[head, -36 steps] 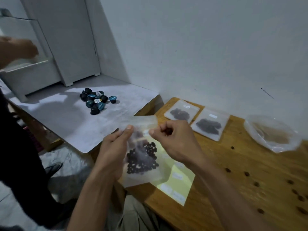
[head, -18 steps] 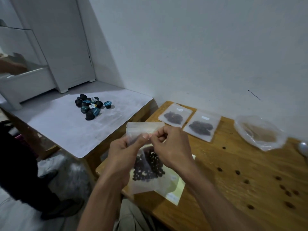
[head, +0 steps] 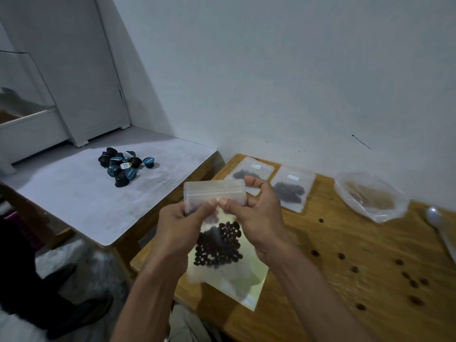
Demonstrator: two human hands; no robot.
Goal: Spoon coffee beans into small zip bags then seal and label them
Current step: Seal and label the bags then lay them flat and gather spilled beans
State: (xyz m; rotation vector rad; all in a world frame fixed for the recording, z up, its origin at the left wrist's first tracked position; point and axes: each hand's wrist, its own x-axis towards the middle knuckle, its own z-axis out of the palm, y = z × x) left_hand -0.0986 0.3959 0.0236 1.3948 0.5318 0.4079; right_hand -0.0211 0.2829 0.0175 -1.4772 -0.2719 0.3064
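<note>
Hands have risen; left hand [head: 180, 225] and right hand [head: 256, 218] fingers pinch the zip bag [head: 217, 245] top edge.

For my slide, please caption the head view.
Both hands, left and right, pinch a bean-filled zip bag shut.

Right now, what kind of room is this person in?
Probably a plain home room used as a small coffee-packing spot: labelled bean bags lie on a wooden table, coffee capsules are piled nearby, and both hands hold a zip bag.
</note>
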